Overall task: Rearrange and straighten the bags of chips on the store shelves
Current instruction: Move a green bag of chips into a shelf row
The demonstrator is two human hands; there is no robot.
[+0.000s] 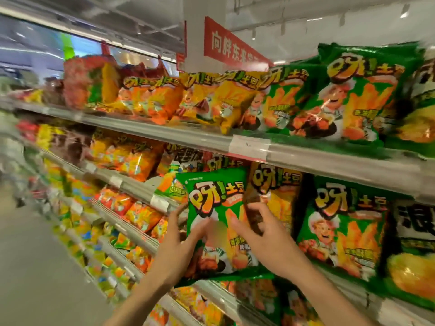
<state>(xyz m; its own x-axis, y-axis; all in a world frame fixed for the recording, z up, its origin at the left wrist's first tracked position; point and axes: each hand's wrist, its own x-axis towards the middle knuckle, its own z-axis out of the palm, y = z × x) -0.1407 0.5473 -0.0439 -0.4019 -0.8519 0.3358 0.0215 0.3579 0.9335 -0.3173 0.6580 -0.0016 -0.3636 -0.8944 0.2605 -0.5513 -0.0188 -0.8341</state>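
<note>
A green chip bag (211, 208) stands upright at the front of the second shelf (329, 170), in the middle of the head view. My left hand (175, 243) holds its left edge, thumb along the side and fingers on the front. My right hand (266, 238) grips its right edge, thumb on the front and fingers curled by an orange-brown bag (275, 191) just behind. A second green bag (341, 231) stands to the right. The top shelf (164, 135) carries orange bags (150, 100), yellow bags (219, 100) and green bags (353, 90), some leaning.
Lower shelves (122, 231) full of orange and yellow snack bags run away to the left. The grey aisle floor (35, 267) lies at lower left. A red sign (226, 45) hangs above the top shelf. A black-and-white bag (414, 222) sits at the far right.
</note>
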